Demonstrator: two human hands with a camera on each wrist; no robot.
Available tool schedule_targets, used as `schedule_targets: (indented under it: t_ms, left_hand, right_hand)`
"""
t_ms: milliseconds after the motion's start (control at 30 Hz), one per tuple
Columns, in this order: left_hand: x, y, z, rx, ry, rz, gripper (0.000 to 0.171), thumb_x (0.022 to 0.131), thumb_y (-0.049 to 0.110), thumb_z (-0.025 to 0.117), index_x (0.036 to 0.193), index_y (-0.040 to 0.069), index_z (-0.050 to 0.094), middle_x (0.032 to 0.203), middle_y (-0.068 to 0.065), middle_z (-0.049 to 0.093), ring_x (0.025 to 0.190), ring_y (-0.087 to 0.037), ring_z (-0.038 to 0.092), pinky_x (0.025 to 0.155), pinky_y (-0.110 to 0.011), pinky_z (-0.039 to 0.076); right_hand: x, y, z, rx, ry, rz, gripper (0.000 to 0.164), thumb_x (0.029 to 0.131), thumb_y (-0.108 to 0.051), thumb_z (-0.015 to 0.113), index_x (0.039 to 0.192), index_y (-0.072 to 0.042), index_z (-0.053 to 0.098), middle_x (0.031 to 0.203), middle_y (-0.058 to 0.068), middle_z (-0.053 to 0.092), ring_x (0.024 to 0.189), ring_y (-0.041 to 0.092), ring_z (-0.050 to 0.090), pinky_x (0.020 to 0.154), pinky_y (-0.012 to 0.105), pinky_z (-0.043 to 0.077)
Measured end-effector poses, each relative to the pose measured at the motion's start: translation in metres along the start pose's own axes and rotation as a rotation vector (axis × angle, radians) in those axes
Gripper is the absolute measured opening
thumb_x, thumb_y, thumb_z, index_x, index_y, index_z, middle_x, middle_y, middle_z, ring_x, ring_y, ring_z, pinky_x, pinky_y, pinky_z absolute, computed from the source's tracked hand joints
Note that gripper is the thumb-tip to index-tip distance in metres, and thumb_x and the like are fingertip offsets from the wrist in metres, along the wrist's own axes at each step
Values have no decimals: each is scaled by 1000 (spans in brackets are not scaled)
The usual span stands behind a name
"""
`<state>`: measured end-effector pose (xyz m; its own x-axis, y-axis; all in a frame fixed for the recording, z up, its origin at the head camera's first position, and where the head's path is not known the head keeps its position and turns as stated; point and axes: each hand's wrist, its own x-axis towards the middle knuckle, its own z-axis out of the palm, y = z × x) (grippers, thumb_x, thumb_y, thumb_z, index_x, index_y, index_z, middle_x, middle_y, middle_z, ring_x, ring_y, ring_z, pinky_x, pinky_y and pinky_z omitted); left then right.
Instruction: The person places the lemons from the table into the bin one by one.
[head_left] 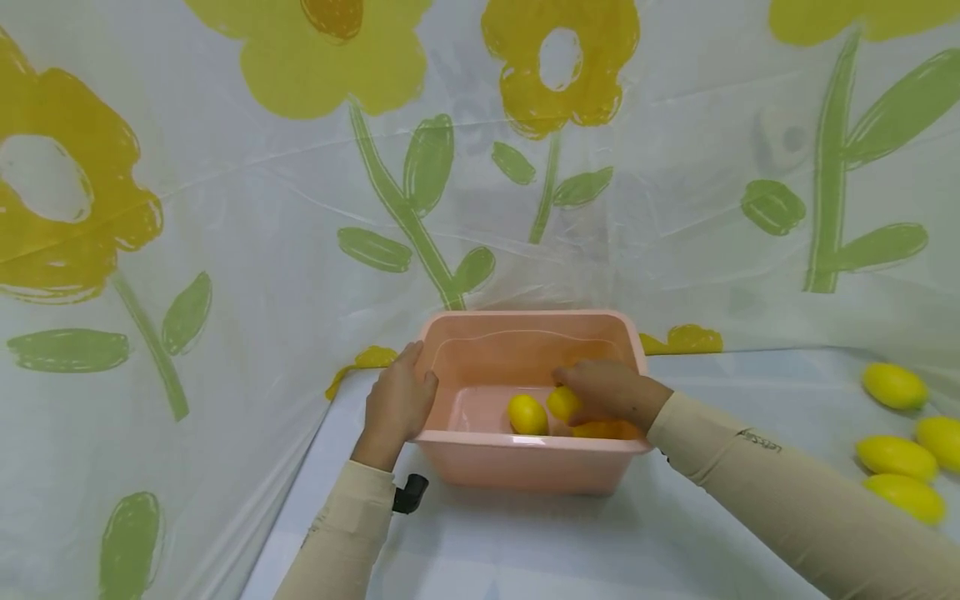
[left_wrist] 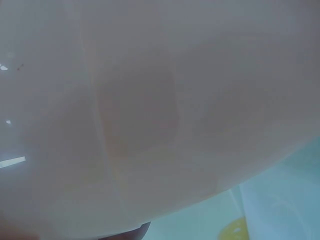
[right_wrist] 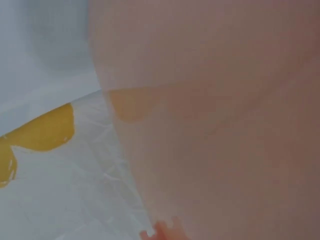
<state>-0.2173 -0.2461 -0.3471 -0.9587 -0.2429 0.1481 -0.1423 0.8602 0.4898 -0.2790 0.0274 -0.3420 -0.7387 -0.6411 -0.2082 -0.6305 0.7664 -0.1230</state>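
Observation:
A pink plastic basin stands on the table in the middle of the head view. At its left end my left hand grips the rim, thumb on the inner side. My right hand reaches over the right end into the basin, and its fingers hold a lemon low inside. Beside that, a second lemon lies on the basin floor. Under the right hand more yellow fruit shows, partly hidden by the front rim. Basin walls fill most of both wrist views, up close.
Several lemons lie on the table at the far right. A white cloth with yellow flowers hangs behind the basin and along the left. The pale tabletop extends in front of the basin. A black strap piece sits at the left wrist.

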Motion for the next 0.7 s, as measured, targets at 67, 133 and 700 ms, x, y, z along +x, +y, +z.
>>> schedule_targets:
  t_ms: [67, 133, 700]
  left_hand:
    - [0, 2, 0, 6, 2, 7, 55, 90, 33, 44, 142, 18, 35, 147, -3, 37, 121, -34, 49, 88, -54, 44]
    - [0, 3, 0, 12, 9, 13, 55, 90, 33, 44, 142, 17, 36, 146, -3, 38, 120, -34, 50, 88, -54, 44]
    - [-1, 3, 0, 38, 9, 2, 56, 90, 33, 44, 142, 16, 36, 146, -5, 38, 118, -36, 51, 83, -56, 46]
  right_hand:
    - [2, 1, 2, 17, -10, 9, 50, 73, -37, 74, 116, -18, 55, 91, -3, 61, 78, 16, 55, 80, 39, 50]
    - [3, 1, 3, 49, -17, 18, 51, 74, -37, 74, 117, -20, 55, 94, -4, 61, 80, 15, 55, 83, 39, 50]
    - [7, 0, 9, 308, -138, 82, 50, 74, -30, 74, 120, -27, 53, 103, -11, 58, 94, 14, 53, 100, 44, 39]
